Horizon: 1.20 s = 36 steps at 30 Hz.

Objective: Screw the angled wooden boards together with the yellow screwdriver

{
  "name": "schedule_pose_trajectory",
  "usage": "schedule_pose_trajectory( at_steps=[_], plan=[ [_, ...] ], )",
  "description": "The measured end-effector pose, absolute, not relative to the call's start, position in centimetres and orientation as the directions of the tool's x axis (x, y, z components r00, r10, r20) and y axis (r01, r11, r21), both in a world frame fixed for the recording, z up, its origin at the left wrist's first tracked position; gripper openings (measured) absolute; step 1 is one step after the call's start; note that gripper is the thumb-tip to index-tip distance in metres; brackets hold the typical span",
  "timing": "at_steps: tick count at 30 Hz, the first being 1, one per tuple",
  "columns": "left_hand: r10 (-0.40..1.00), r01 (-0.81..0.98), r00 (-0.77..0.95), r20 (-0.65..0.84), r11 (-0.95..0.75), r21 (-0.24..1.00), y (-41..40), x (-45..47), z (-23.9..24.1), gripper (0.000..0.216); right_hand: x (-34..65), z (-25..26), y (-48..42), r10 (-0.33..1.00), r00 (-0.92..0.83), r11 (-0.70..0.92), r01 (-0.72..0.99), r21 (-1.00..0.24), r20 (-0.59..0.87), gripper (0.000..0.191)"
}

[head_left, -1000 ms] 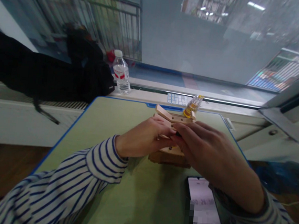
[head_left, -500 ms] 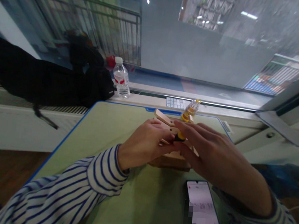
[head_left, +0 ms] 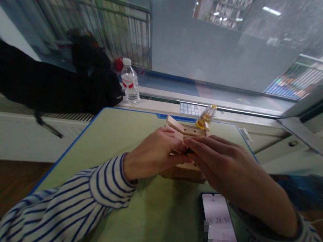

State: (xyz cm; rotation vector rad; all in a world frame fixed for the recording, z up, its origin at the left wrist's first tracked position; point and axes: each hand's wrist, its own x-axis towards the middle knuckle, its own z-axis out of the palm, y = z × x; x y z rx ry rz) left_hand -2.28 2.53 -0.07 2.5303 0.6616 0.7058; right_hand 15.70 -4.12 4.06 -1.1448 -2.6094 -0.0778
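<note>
A small wooden assembly [head_left: 183, 174] of pale slats with dark holes stands on the table, partly covered by both hands. My left hand [head_left: 156, 150] is closed on its left side, thumb and fingers near the middle. From the right, my right hand [head_left: 222, 159] has its fingers bent together round a screwdriver [head_left: 188, 150]. Only a dark bit of the screwdriver shows; its tip is hidden. The fingertips of both hands nearly meet there. An upper slat [head_left: 175, 124] juts out beyond the hands.
A phone [head_left: 218, 211] showing a timer lies before my right forearm on the green table [head_left: 127, 133]. Behind the table's blue edge are a clear yellow-capped bottle [head_left: 206, 117], a water bottle [head_left: 130, 83] and a black bag [head_left: 55, 86] on the sill.
My right hand has turned and its fingers have closed over the yellow and black screwdriver handle, hiding its yellow part. The left hand keeps its hold.
</note>
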Motion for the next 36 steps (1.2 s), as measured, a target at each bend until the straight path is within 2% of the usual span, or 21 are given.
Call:
schedule_pose_trajectory(
  at_steps=[6, 12, 16, 19, 25, 31, 36],
  plan=[
    [0.502, 0.255, 0.790, 0.353, -0.792, 0.555, 2.8, -2.5, 0.0, 0.027, 15.5, 3.9, -4.2, 0.684, -0.649, 0.696, 0.718, -0.031, 0.333, 0.034],
    [0.450, 0.165, 0.815, 0.364, -0.784, 0.599, 3.4, -2.7, -0.3, 0.024, 15.0, 3.7, -4.3, 0.740, -0.604, 0.636, 0.772, -0.015, 0.296, 0.034],
    [0.490, 0.189, 0.789, 0.371, -0.768, 0.612, 3.2, -2.6, -0.4, 0.022, 15.0, 3.5, -4.1, 0.750, -0.584, 0.622, 0.782, -0.031, 0.311, 0.035],
    [0.534, 0.244, 0.749, 0.391, -0.772, 0.587, 2.7, -2.3, -0.4, 0.018, 15.3, 3.4, -3.9, 0.748, -0.576, 0.622, 0.782, -0.045, 0.330, 0.030],
    [0.579, 0.352, 0.687, 0.438, -0.793, 0.497, 2.2, -2.0, -0.3, 0.022, 15.3, 3.9, -3.7, 0.771, -0.550, 0.597, 0.799, -0.067, 0.321, 0.023],
    [0.578, 0.408, 0.708, 0.407, -0.804, 0.433, 2.1, -2.0, -0.1, 0.027, 15.3, 4.3, -3.8, 0.747, -0.575, 0.639, 0.760, -0.121, 0.333, 0.036],
    [0.565, 0.383, 0.716, 0.409, -0.809, 0.446, 2.1, -2.0, 0.0, 0.028, 15.6, 4.1, -3.9, 0.729, -0.620, 0.666, 0.740, -0.091, 0.290, 0.031]
  ],
)
